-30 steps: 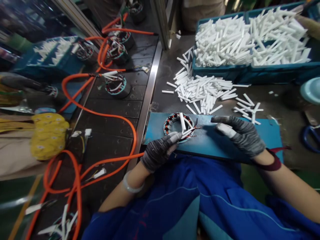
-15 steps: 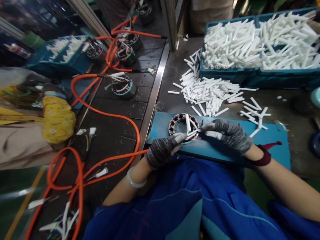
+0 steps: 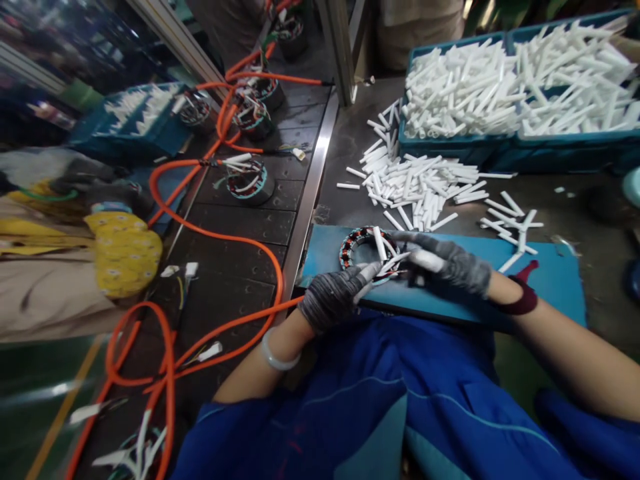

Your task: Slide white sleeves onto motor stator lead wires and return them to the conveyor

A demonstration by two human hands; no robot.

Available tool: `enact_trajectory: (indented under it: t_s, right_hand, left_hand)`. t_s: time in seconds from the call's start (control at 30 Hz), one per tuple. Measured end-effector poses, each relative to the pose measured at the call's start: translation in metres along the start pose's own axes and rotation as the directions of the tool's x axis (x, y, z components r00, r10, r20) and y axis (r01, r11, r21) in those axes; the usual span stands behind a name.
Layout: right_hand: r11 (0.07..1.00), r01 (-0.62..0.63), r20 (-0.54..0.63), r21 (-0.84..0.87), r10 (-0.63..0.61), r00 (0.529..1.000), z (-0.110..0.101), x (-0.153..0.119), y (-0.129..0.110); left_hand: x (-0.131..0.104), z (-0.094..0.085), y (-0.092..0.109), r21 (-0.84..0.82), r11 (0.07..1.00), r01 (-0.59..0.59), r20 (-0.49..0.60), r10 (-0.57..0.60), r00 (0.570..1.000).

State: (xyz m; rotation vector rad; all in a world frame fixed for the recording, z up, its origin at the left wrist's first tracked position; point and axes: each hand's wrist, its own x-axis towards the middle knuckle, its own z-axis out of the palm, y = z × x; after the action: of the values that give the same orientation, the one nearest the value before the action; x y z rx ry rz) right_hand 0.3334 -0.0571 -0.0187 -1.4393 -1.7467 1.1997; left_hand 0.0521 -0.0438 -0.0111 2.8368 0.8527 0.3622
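A ring-shaped wound coil part [image 3: 350,247] lies on the blue board [image 3: 540,293] before me, with white sleeves [image 3: 380,244] standing on its right side. My left hand [image 3: 337,293], in a grey glove with pale fingertips, pinches the white-sleeved wires at the ring's lower right edge. My right hand [image 3: 445,261], gloved alike, is just right of the ring with its fingers bent together at the wire ends. Motion blurs its fingertips, and what lies between them is too small to make out.
Loose white tubes [image 3: 425,183] lie behind the board, below blue bins [image 3: 455,148] full of them. To the left, an orange cable [image 3: 225,237] loops over the dark slatted surface past more coil parts [image 3: 250,183]. A co-worker's yellow sleeve [image 3: 125,253] is at far left.
My right hand has shifted slightly and its fingers have changed pose at the wire ends. My left hand stays at the sleeved wires. The co-worker's sleeve appears a little further right.
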Motion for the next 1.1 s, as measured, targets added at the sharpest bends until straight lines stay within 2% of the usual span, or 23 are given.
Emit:
enact_trajectory:
  t_s: [0.03,0.1,0.13,0.17,0.2,0.23,0.3,0.4,0.5,0.57,0.63,0.67,0.73,0.77,0.8,0.9,1.0,1.1]
  right_hand:
    - [0.998,-0.034,-0.087,-0.061,0.029,0.996,-0.011,-0.012,0.007]
    - [0.931,-0.133,-0.319,-0.339,0.020,0.948,-0.037,-0.039,0.026]
    - [0.865,-0.154,-0.344,-0.477,-0.023,0.939,-0.051,-0.054,0.038]
    - [0.793,-0.118,-0.299,-0.598,-0.083,0.951,-0.064,-0.068,0.051]
    - [0.738,-0.036,-0.193,-0.674,-0.128,0.973,-0.074,-0.081,0.062]
    - [0.694,0.007,-0.139,-0.720,-0.153,0.978,-0.082,-0.093,0.072]
    - [0.646,0.043,-0.083,-0.762,-0.163,0.983,-0.089,-0.109,0.086]
    - [0.671,0.001,-0.109,-0.742,-0.122,0.987,-0.090,-0.116,0.093]
    - [0.704,-0.012,-0.147,-0.710,-0.131,0.981,-0.085,-0.112,0.090]
    - [0.697,-0.027,-0.230,-0.717,-0.200,0.952,-0.075,-0.107,0.080]
    - [0.747,-0.059,-0.374,-0.662,-0.261,0.890,-0.056,-0.099,0.062]
    - [0.809,-0.059,-0.460,-0.585,-0.271,0.846,-0.042,-0.094,0.050]
    - [0.933,-0.083,-0.589,-0.349,-0.149,0.794,-0.013,-0.081,0.026]
    - [0.965,-0.070,-0.570,-0.253,-0.090,0.817,0.002,-0.073,0.015]
    - [0.987,-0.035,-0.507,-0.155,-0.049,0.860,0.015,-0.065,0.006]
    - [0.994,0.013,-0.374,0.111,0.030,0.927,0.040,-0.044,-0.005]
    - [0.961,-0.004,-0.323,0.278,0.097,0.941,0.046,-0.034,-0.001]
    - [0.941,-0.002,-0.266,0.339,0.098,0.959,0.043,-0.034,0.004]
  left_hand:
    - [-0.002,0.002,0.001,-0.010,1.000,0.010,-0.040,-0.010,0.999]
    - [-0.005,0.005,0.003,-0.045,0.999,0.021,-0.112,-0.026,0.993]
    - [-0.006,0.006,0.003,-0.063,0.997,0.032,-0.143,-0.041,0.989]
    - [-0.006,0.007,0.003,-0.081,0.996,0.041,-0.169,-0.054,0.984]
    - [-0.006,0.008,0.002,-0.102,0.993,0.050,-0.185,-0.068,0.980]
    - [-0.005,0.009,0.002,-0.125,0.990,0.057,-0.188,-0.080,0.979]
    - [-0.004,0.011,0.002,-0.167,0.985,0.052,-0.177,-0.082,0.981]
    - [-0.004,0.014,0.000,-0.190,0.981,0.049,-0.172,-0.082,0.982]
    - [-0.007,0.016,-0.002,-0.211,0.975,0.067,-0.143,-0.099,0.985]
    - [-0.009,0.016,-0.002,-0.229,0.971,0.074,-0.124,-0.104,0.987]
    - [-0.009,0.015,-0.002,-0.231,0.970,0.075,-0.135,-0.108,0.985]
    - [-0.009,0.015,-0.001,-0.229,0.970,0.076,-0.148,-0.112,0.983]
    - [-0.008,0.014,0.000,-0.229,0.970,0.081,-0.167,-0.121,0.979]
    - [-0.008,0.013,0.000,-0.232,0.969,0.086,-0.165,-0.126,0.978]
    - [-0.008,0.013,0.000,-0.234,0.968,0.090,-0.161,-0.130,0.978]
    - [-0.009,0.015,0.000,-0.232,0.968,0.101,-0.139,-0.136,0.981]
    - [-0.009,0.016,0.000,-0.228,0.967,0.111,-0.121,-0.141,0.983]
    - [-0.007,0.013,0.002,-0.259,0.959,0.114,-0.124,-0.150,0.981]
